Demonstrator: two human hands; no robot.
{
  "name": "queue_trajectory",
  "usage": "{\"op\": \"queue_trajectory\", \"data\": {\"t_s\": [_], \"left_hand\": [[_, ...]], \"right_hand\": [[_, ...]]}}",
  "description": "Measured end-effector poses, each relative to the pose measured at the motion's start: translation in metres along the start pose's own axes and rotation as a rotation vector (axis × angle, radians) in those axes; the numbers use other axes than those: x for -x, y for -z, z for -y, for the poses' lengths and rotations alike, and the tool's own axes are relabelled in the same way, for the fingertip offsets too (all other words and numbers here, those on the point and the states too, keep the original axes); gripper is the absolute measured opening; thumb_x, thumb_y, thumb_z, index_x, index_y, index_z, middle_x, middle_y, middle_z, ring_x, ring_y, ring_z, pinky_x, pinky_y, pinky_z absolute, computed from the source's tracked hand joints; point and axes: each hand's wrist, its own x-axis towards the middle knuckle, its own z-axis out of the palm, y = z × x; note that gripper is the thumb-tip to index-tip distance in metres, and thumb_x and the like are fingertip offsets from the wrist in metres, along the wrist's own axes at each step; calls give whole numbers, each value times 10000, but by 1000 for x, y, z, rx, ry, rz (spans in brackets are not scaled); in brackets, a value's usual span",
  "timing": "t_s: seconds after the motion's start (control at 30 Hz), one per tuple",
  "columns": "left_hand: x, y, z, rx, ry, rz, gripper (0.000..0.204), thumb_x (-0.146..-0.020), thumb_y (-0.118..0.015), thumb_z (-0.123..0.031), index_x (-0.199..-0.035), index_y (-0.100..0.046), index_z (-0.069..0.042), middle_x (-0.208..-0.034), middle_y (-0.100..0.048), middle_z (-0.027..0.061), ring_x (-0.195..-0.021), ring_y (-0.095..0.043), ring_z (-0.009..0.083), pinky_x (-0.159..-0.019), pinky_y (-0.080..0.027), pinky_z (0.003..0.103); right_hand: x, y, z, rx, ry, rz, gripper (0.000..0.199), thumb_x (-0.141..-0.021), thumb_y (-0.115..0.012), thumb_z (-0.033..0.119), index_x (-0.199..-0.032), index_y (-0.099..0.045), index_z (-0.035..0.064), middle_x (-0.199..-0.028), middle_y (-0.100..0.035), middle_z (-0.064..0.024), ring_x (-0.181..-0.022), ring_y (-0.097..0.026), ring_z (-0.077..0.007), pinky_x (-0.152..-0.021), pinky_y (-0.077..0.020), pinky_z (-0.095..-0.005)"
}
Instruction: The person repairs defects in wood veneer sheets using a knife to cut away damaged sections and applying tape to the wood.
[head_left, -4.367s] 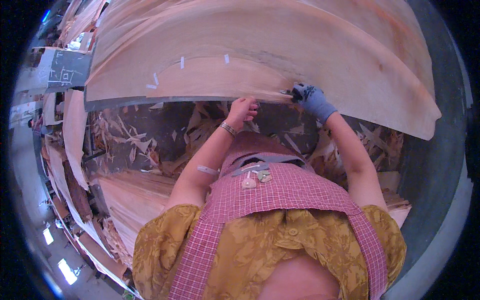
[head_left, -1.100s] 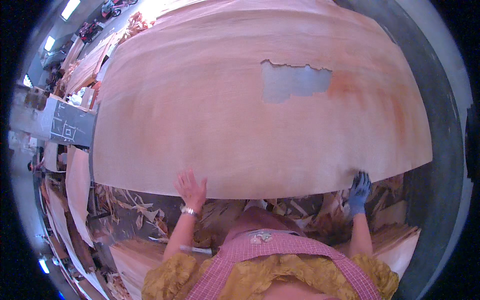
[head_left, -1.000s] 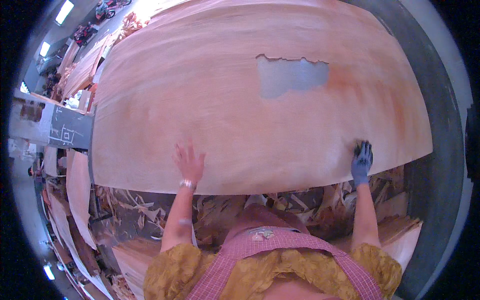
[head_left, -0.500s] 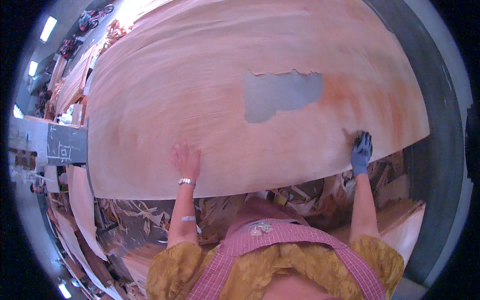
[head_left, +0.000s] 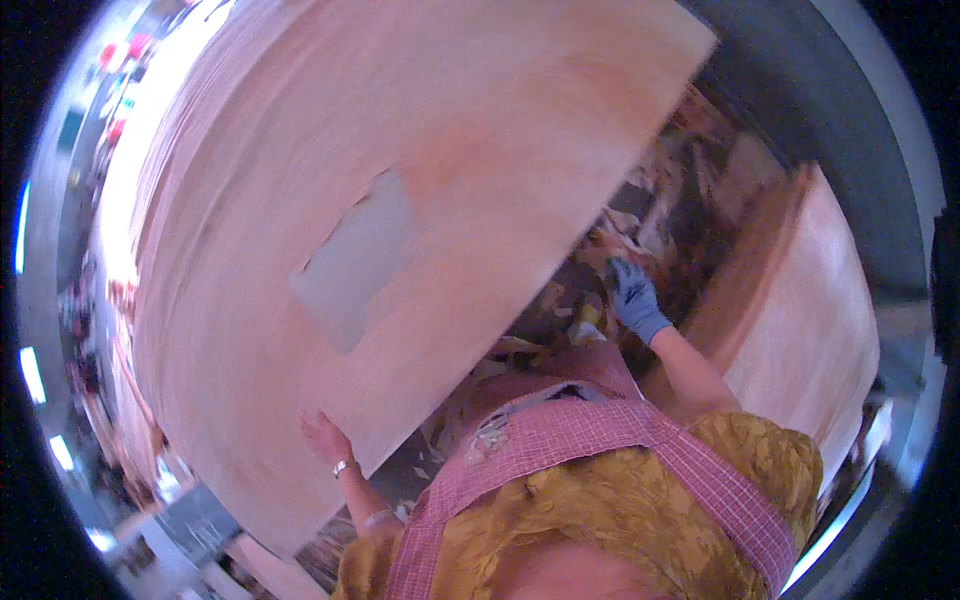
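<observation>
A large pale wooden veneer sheet (head_left: 520, 170) spreads out in front of me. In it is a grey, ragged-edged patch (head_left: 365, 260), perhaps a hole in the top layer. My left hand (head_left: 326, 440), bare and with a metal-banded watch at the wrist, rests open near the sheet's near edge, fingers spread. Off the sheet, over the gap on its right, is my right hand (head_left: 634, 295) in a blue and dark glove. Torn veneer scraps (head_left: 625, 235) lie just beyond its fingertips. Blur hides whether its fingers hold one.
To the right stands another stack of veneer (head_left: 800, 320) with a pale curved side. Torn strips litter the dark gap between the two. A grey board with chalk marks (head_left: 195, 520) is at the lower left. A blurred, bright work hall lies beyond the far left edge.
My view has turned right, so the sheet appears tilted. My right hand has come off the sheet's edge and over the gap. The left hand stays on the sheet, nearer its edge.
</observation>
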Motion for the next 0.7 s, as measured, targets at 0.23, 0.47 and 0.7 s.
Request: {"op": "queue_trajectory", "data": {"t_s": [0.23,0.47,0.7], "left_hand": [[35,55,-310,160,-311,-32,659,-962,-543,-365,-1451,-337,26,-1481,-364,246,-1387,-308,387,-1140,-262,483],[121,98,-618,447,-770,175,650,-939,-582,-282,-1473,-311,-27,-1476,-365,239,-1390,-301,394,-1137,-272,473],[165,112,-903,466,-1053,250,653,-916,-608,-230,-1474,-320,-50,-1489,-345,237,-1395,-299,391,-1136,-274,472]], "right_hand": [[124,-13,-131,-351,-292,317,359,-935,-487,239,-1246,-512,63,-1202,-593,-216,-1029,-606,-403,-858,-488,-491],[87,33,-278,-332,-420,211,356,-936,-486,234,-1246,-521,64,-1183,-607,-200,-1035,-609,-394,-864,-490,-485],[-2,48,-433,-421,-529,90,379,-914,-514,233,-1265,-528,91,-1211,-592,-207,-1086,-593,-375,-898,-486,-475]]}}
